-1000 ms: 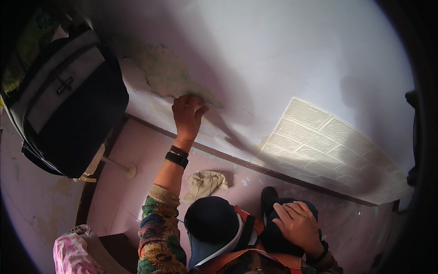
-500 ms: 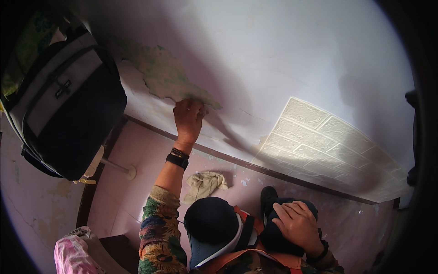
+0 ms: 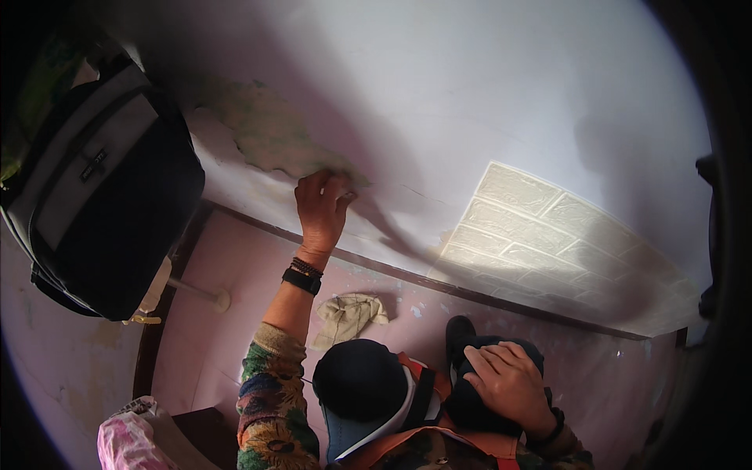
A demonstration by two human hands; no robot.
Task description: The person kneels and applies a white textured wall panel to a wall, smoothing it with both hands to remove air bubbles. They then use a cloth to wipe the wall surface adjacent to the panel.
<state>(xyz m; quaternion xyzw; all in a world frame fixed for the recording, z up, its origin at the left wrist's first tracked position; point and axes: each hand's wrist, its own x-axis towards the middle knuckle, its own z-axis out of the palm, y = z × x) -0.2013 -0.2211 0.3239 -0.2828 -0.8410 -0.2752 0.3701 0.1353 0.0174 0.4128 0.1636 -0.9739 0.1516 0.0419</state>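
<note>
My left hand (image 3: 319, 210) reaches up to the white wall (image 3: 470, 94), at the lower right end of a bare, greenish-brown patch (image 3: 270, 133) where the paint has flaked off. Its fingers are bent and drawn in toward the thumb against the patch's edge; whatever they may pinch is too small to make out. A dark watch and a beaded bracelet circle that wrist. My right hand (image 3: 507, 384) lies flat on my dark-clothed knee (image 3: 478, 411), fingers stretched out and holding nothing. To the right, a cream brick-pattern panel (image 3: 513, 227) covers the lower wall.
A dark backpack (image 3: 125, 204) hangs at the left. On the pink floor (image 3: 204, 313) lies a crumpled beige cloth (image 3: 348, 317), close to the dark baseboard (image 3: 368, 265). Pink and white fabric (image 3: 125, 442) sits at the lower left, beside a dark brown block-like thing (image 3: 205, 435).
My left hand stays at the patch's edge, its fingers slightly shifted and the thumb showing more. The view has moved a little. My right hand keeps still on the knee.
</note>
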